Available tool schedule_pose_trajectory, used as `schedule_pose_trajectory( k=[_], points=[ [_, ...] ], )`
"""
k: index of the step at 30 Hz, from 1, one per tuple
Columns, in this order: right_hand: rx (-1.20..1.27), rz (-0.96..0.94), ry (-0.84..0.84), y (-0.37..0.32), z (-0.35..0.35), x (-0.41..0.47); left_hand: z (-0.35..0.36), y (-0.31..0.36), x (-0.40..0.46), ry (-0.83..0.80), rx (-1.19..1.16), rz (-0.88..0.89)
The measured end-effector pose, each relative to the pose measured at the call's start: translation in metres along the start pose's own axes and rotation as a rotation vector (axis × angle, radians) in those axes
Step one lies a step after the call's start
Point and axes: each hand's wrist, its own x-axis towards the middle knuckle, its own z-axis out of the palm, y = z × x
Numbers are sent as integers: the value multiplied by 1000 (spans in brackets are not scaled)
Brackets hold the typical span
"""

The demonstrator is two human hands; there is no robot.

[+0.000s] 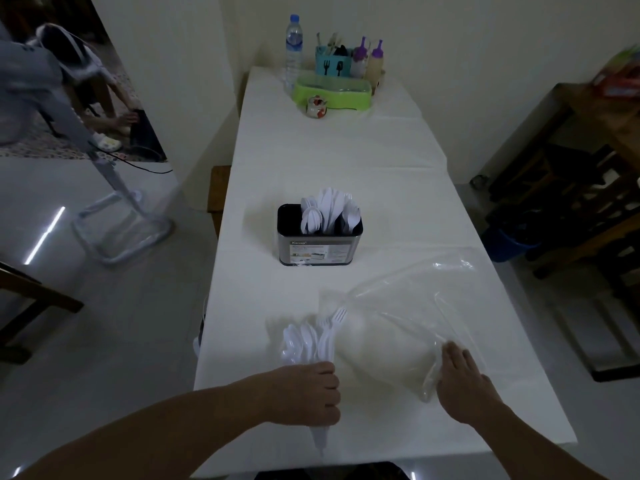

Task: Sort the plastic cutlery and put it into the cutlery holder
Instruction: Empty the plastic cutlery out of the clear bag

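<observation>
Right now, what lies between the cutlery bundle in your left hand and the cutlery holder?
Head view: only bare white tablecloth between the cutlery bundle in the left hand and the cutlery holder.

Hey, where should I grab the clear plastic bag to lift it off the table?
Pinch the near edge of the clear plastic bag, coming from the right where the right hand touches it. It lies flat and limp, with that edge bunched up, so there is something to pinch.

Two forearms in view, entering from bottom edge. Both bare to frame edge; no sleeve seen on either. Left hand (308,393): no glove, ring or watch seen. Right hand (464,386): same, wrist bare. Lighting dim, nails and fine detail not legible.
</observation>
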Motion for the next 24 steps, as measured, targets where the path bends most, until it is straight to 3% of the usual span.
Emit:
schedule_pose_trajectory(
  k=[8, 16, 18, 20, 22, 24],
  points=[
    [8, 84, 65, 8, -4, 6, -6, 0, -12, 11, 41, -48],
    [191, 110, 90, 6, -4, 12, -5, -4, -17, -10, 62, -62],
    [343, 177, 219, -6, -19, 8, -4, -4, -14, -2, 67, -65],
    [496, 159, 459, -25, -40, 4, -3, -5, -11, -3, 77, -72],
    [561, 17, 656, -53, -64, -1, -2, -6, -9, -6, 81, -74],
    [588, -189, 741, -86, -87, -3, 0, -7, -9, -23, 82, -76]
  ],
)
